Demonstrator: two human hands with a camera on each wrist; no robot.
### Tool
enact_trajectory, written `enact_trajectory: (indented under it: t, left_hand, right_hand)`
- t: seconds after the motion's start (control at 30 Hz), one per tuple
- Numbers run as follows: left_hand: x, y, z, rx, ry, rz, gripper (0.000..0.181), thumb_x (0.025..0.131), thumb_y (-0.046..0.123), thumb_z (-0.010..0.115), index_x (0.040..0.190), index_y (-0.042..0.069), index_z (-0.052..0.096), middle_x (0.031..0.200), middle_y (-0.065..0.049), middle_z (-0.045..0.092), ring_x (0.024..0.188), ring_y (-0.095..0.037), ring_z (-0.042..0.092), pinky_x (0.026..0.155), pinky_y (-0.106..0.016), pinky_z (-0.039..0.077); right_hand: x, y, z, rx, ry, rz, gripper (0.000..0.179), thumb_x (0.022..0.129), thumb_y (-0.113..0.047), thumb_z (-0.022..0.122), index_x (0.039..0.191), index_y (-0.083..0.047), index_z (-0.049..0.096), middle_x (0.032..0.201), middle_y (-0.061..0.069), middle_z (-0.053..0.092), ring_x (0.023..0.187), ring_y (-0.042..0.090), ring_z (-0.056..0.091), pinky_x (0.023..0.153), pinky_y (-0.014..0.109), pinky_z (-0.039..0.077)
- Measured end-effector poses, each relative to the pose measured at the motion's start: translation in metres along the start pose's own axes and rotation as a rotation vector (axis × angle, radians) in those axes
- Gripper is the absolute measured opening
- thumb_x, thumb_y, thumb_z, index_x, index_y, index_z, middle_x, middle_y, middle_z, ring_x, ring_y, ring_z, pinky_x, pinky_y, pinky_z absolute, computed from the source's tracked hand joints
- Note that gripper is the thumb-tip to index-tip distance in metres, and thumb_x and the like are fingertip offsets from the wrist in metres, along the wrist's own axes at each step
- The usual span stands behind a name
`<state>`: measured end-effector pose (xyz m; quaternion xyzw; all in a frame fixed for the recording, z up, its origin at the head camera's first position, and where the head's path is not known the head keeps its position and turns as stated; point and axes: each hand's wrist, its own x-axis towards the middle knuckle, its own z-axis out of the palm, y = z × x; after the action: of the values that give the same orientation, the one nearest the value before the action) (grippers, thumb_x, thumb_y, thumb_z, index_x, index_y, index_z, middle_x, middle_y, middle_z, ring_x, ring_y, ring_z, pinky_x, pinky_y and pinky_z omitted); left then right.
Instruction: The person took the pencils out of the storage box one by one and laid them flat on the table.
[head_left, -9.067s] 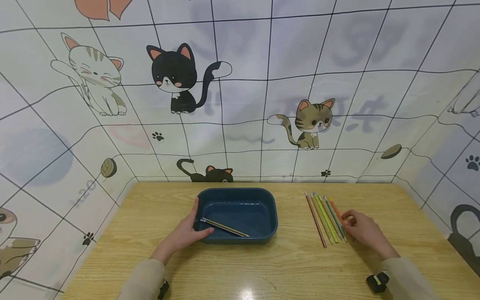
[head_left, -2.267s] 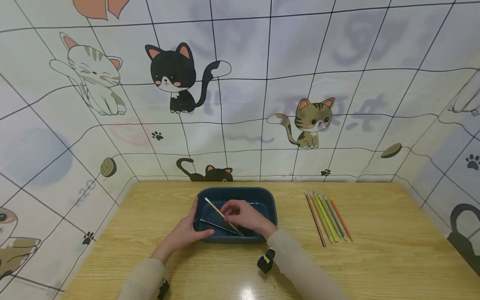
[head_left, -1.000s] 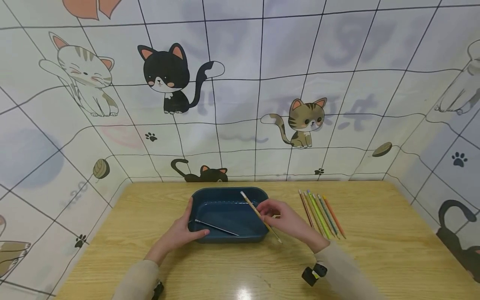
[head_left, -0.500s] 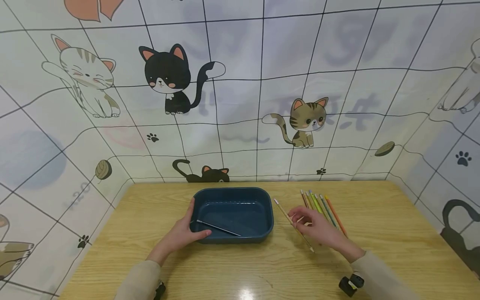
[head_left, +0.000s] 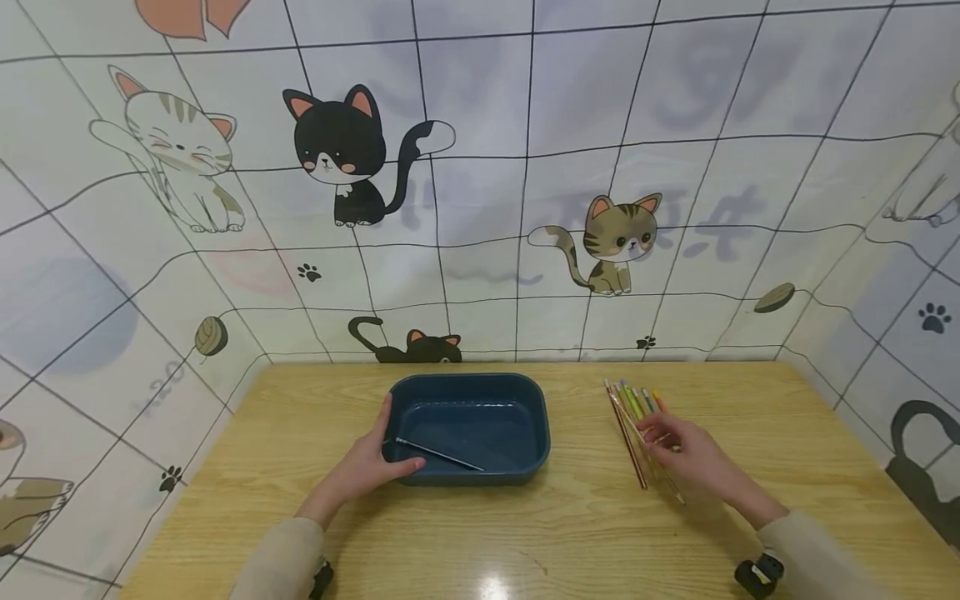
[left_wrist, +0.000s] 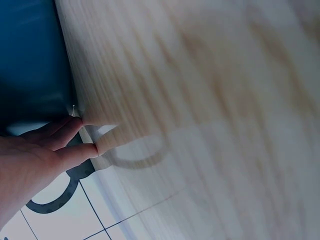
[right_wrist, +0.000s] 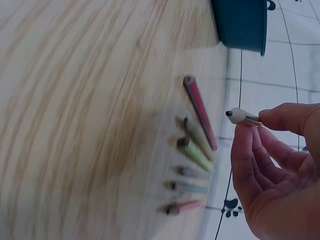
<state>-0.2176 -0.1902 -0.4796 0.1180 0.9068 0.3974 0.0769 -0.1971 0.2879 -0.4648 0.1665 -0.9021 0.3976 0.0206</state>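
Note:
My left hand (head_left: 360, 467) holds the left front corner of a dark blue rectangular dish (head_left: 542, 433), thumb over the rim and fingers along the outer left wall. Inside that dish lies one dark pencil (head_left: 442, 454), slanting near the front. Over at the right, my right hand (head_left: 693, 454) pinches a pale pencil (right_wrist: 242, 117) between thumb and fingertips, its sharpened tip showing in the right wrist view. It hangs tilted over a row of pencils on the table: a red-brown pencil (head_left: 630, 446), green ones (head_left: 632, 402) and an orange pencil (head_left: 660, 402), partly hidden by the hand.
The wooden table (head_left: 480, 533) carries the dish left of the pencils. Behind it rises a cat-patterned wall covering (head_left: 480, 200). A small black device (head_left: 759, 575) is worn on the right wrist.
The right hand took the pale pencil out of the dish and carried it right, over the row. Two pencils lay in the dish before; one lies there now. The left hand stayed at the dish.

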Motion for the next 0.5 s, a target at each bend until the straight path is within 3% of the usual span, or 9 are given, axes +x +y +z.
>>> enact_trajectory:
  t: [0.27, 0.5]
  left_hand:
    - [0.001, -0.001, 0.0, 0.0, -0.004, -0.002, 0.116, 0.08, 0.041, 0.078, 0.155, 0.008, -0.005, 0.152, -0.032, 0.018, 0.135, -0.047, 0.028, 0.107, -0.057, 0.026]
    - [0.0, 0.0, 0.0, -0.006, -0.003, 0.002, 0.116, 0.08, 0.04, 0.078, 0.155, 0.006, -0.004, 0.152, -0.032, 0.019, 0.135, -0.047, 0.028, 0.107, -0.057, 0.026]
  right_hand:
    - [-0.005, 0.019, -0.019, -0.114, 0.04, 0.081, 0.022, 0.092, -0.001, 0.063, 0.112, 0.004, 0.06, 0.097, 0.012, 0.065, 0.084, 0.025, 0.062, 0.066, 0.033, 0.051]
    - [-0.002, 0.037, -0.032, -0.143, 0.039, 0.134, 0.024, 0.093, -0.004, 0.061, 0.113, 0.009, 0.058, 0.096, 0.016, 0.065, 0.082, 0.03, 0.064, 0.063, 0.035, 0.051]
